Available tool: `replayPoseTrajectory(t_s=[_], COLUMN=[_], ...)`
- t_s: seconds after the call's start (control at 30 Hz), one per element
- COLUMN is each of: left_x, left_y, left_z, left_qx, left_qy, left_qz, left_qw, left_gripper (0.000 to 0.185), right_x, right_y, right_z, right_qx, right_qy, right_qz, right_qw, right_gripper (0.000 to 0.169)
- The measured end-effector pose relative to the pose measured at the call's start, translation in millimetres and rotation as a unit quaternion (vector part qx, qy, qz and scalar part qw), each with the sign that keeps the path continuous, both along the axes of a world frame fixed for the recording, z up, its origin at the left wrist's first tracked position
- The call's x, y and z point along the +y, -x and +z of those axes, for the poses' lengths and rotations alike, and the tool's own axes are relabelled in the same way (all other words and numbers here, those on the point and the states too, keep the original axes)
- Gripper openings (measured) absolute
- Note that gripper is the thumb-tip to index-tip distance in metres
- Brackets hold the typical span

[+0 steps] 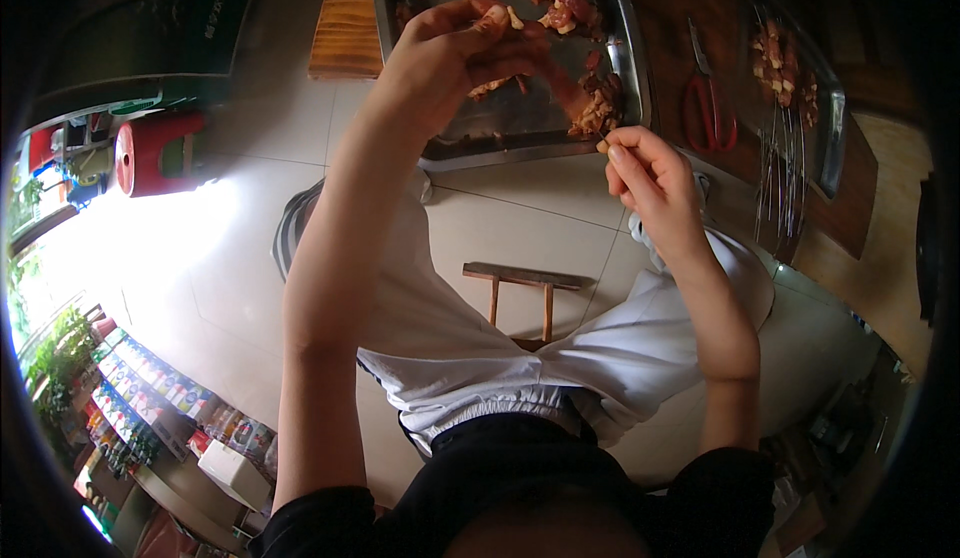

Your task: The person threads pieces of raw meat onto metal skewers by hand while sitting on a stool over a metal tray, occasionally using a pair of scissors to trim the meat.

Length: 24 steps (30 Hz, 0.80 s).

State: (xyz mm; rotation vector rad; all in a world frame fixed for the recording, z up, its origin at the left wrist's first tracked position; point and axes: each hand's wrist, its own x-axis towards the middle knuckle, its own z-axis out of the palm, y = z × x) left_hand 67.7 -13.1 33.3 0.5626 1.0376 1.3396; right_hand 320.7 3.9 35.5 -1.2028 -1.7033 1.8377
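Note:
A metal tray (634,70) holding pieces of raw marinated meat (574,10) lies before me on a wooden surface. Over the tray, my left hand (480,44) has a small pale piece of meat (514,18) at its thumb and fingertips. My right hand (649,172) is at the near right corner of the tray, its thumb and forefinger pinching the end of a thin skewer, with a small light piece beside the fingertips. Just beyond these fingertips is a cluster of meat (598,104); how much of it is on the skewer cannot be told.
Red-handled scissors (709,112) lie right of the tray. Farther right, a second metal tray (834,130) holds meat threaded on metal skewers (780,175), their bare ends pointing towards me. A small wooden stool (521,274) stands between my legs on the tiled floor. A red stool (161,154) is at the left.

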Motion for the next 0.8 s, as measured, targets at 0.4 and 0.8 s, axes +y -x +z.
replayPoseTrajectory(t_s=[0.4, 0.8], left_x=[-1.3, 3.1], left_y=[-15.0, -2.0], left_z=[4.8, -3.9], left_qx=[-0.029, -0.154], left_qy=[-0.022, -0.042], left_qz=[0.069, 0.069], left_qw=[0.997, 0.985], left_gripper=[0.021, 0.023], right_x=[2.6, -1.6], right_y=[17.4, 13.4], right_z=[2.6, 4.3], right_qx=[0.028, 0.012], right_qy=[-0.03, -0.018], right_qz=[-0.021, -0.018], right_qw=[0.999, 1.0], right_gripper=[0.012, 0.013])
